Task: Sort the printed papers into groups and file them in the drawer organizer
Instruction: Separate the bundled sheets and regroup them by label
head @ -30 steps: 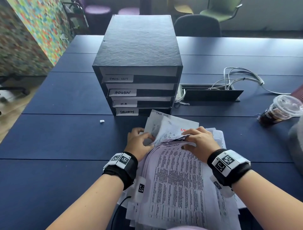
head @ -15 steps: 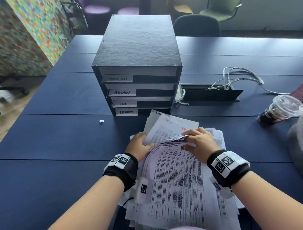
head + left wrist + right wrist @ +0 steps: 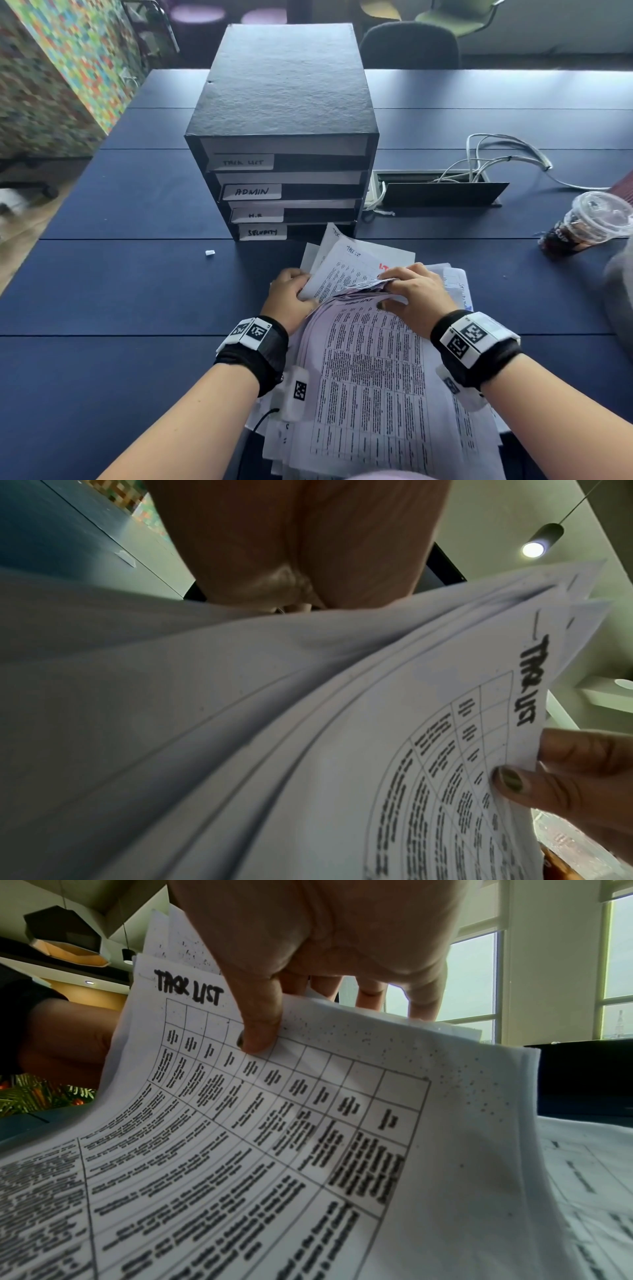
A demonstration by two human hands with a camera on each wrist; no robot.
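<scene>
Slight change vs 1 s ago: left hand (image 3: 291,294) has slid a bit further under the lifted sheets, and the fanned pages behind lean more toward the drawer box (image 3: 284,137); right hand (image 3: 416,291) barely moved. Both hands are in the paper stack (image 3: 376,394), which sits on the table (image 3: 102,291) right in front of the box, far edge just beside the bottom drawer. Right hand: thumb on top of a page headed "TASK LIST", fingers curled behind it, pinching a thin bundle by its top edge. Left hand: fingers curled under the raised sheets, propping them; exact grip is hidden by paper in the wrist view. Drawer labels read approx TASK LIST, ADMIN, H.R, SECURITY, top to bottom; all drawers look pushed in. Iced drink cup (image 3: 589,222) sits well off to the right, cables (image 3: 496,161) behind. Step, imo: still sorting, i.e. leafing through headers to pull out the task-list group; nothing filed from this bundle yet. Next needs: separate the matching pages cleanly, square them up, free one hand to open the top drawer. Risk: loose sheets slipping out while one hand lets go.
</scene>
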